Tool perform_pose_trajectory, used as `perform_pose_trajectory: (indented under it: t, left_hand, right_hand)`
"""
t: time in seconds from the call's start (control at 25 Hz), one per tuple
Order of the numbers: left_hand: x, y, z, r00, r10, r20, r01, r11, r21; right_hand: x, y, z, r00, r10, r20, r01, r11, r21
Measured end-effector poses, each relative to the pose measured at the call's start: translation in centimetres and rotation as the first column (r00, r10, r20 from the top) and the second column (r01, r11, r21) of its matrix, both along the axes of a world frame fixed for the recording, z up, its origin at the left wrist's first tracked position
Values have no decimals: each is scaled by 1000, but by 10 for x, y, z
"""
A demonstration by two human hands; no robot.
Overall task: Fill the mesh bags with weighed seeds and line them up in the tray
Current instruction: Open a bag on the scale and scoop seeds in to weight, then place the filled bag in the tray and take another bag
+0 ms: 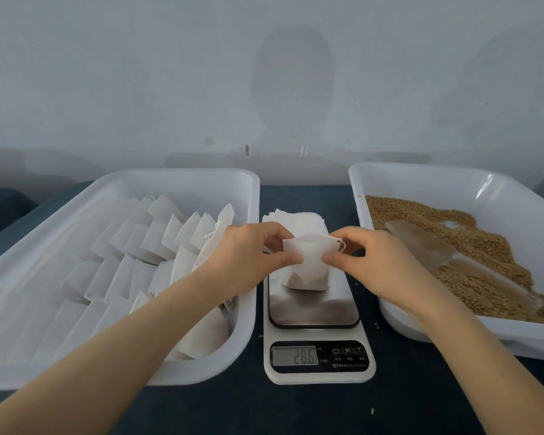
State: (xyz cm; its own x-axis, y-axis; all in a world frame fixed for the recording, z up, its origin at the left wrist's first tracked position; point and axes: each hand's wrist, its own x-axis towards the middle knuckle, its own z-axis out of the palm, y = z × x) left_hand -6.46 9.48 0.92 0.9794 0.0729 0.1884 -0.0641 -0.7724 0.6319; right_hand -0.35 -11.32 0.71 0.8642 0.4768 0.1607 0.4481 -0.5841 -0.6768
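Note:
A white mesh bag (307,268) stands upright on the steel platform of a kitchen scale (314,309); the display (296,355) reads 28.6. My left hand (252,255) pinches the bag's top left edge. My right hand (371,259) pinches its top right edge by the drawstring. The white tray on the left (201,368) holds several filled white bags (145,246) lined in rows. A second white tray on the right (421,177) holds brown seeds (484,246) with a clear plastic scoop (427,243) lying in them.
A stack of empty white bags (296,219) lies behind the scale. Everything sits on a dark blue tabletop (296,409) against a pale wall. A few loose seeds lie on the table near the scale.

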Motion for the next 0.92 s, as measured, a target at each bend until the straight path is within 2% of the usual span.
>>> perform_pose_trajectory:
  t: [0.08, 0.2, 0.28, 0.44, 0.56, 0.64, 0.72, 0.8, 0.92]
  left_hand:
    - [-1, -4, 5, 998, -66, -17, 67, 996, 62]
    - [3, -21, 12, 979, -155, -132, 167, 982, 91]
    - [8, -34, 15, 977, -180, -116, 192, 976, 105]
    - [15, -31, 26, 983, -135, -126, 126, 989, -78]
    - [16, -18, 40, 985, -84, -151, 49, 974, -219]
    - [25, 3, 54, 996, 21, -88, -42, 969, -243]
    - [41, 35, 71, 978, 207, 28, -194, 949, -249]
    - [59, 71, 82, 912, 399, 100, -366, 898, -243]
    - [85, 119, 72, 810, 582, 69, -560, 804, -199]
  right_hand:
    - [-1, 1, 0, 999, 29, 20, -29, 999, -17]
    - [-3, 1, 4, 998, 56, 35, -57, 998, 23]
    - [-7, 1, 9, 996, 73, 58, -76, 996, 49]
    - [-9, 1, 13, 995, 7, 99, -21, 989, 147]
    - [-8, -1, 14, 994, -79, 68, 54, 947, 318]
    - [-6, -2, 13, 992, -129, 6, 117, 915, 387]
    - [-3, -1, 10, 991, -124, -54, 136, 923, 360]
    - [-1, 1, 7, 991, -108, -80, 129, 931, 340]
    - [2, 1, 6, 990, -86, -112, 120, 932, 343]
